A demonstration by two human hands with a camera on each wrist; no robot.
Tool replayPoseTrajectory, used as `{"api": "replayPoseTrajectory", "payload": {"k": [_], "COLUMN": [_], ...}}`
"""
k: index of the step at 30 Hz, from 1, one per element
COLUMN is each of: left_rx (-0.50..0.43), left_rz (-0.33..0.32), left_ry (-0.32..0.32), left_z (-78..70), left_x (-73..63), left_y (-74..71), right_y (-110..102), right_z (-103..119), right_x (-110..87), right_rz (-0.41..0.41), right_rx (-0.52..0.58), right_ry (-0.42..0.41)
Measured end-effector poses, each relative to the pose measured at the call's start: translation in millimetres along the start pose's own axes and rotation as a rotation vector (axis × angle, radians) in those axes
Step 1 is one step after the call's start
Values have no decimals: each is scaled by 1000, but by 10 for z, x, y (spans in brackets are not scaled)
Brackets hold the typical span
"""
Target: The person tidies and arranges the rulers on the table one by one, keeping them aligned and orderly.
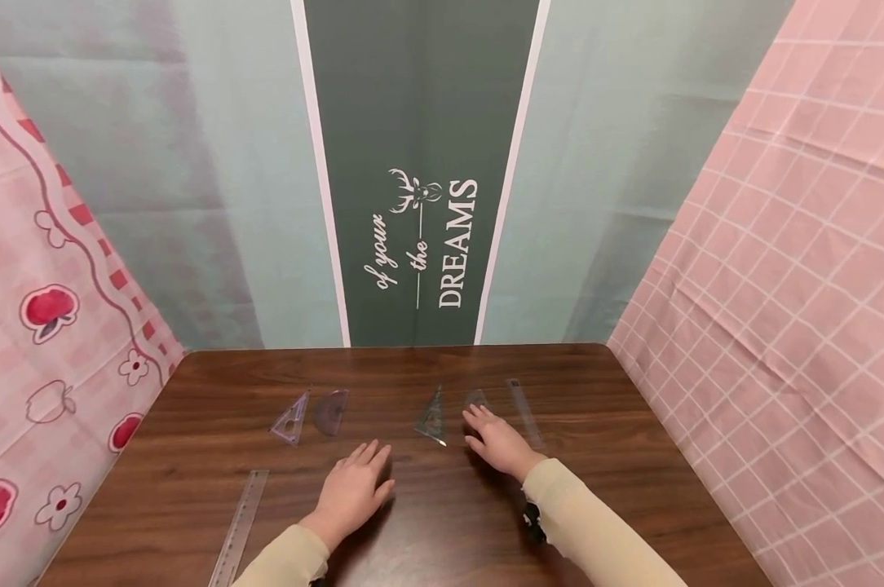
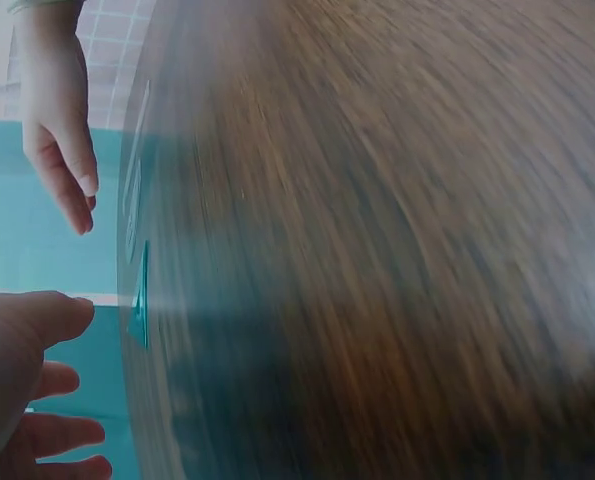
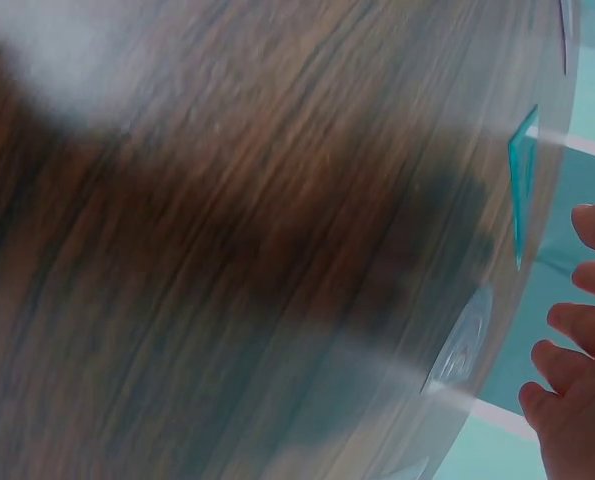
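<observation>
My left hand point(image 1: 354, 492) is held over the middle of the table with its fingers extended, empty. Ahead of it lie a purple-tinted set square point(image 1: 301, 405) and a purple-tinted protractor point(image 1: 330, 413). My right hand point(image 1: 502, 443) also has its fingers spread, holding nothing. In the head view its fingertips overlap the lower edge of a clear protractor point(image 1: 477, 398), while the right wrist view shows a gap between the fingers and that protractor point(image 3: 462, 340). Between the hands, farther back, lies a green set square point(image 1: 433, 417). A clear ruler point(image 1: 524, 412) is just right of the right hand.
Another clear ruler point(image 1: 240, 526) lies left of the left forearm, running toward the near edge. The brown wooden table point(image 1: 633, 489) meets a green curtain point(image 1: 413, 98) at the back. Patterned pink cloths point(image 1: 794, 269) hang along both sides.
</observation>
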State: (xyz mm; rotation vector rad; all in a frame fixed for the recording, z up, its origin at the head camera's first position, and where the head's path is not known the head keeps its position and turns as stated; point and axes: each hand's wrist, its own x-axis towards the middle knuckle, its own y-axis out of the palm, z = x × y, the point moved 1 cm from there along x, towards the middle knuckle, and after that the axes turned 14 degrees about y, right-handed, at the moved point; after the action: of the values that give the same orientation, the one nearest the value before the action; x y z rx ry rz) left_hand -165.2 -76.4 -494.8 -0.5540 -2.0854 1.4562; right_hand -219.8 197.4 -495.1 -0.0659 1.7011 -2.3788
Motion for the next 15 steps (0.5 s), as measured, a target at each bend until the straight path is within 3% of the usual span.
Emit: {"api": "replayPoseTrajectory", "payload": {"k": [15], "left_rx": [8], "left_rz": [78], "left_ry": [40], "left_z": [-179], "left_x": [130], "left_y": [114], "right_y": [-65], "right_z": [-237], "right_x": [-31], "right_rz": [-30], "right_rx": [-19], "right_ry": [81]}}
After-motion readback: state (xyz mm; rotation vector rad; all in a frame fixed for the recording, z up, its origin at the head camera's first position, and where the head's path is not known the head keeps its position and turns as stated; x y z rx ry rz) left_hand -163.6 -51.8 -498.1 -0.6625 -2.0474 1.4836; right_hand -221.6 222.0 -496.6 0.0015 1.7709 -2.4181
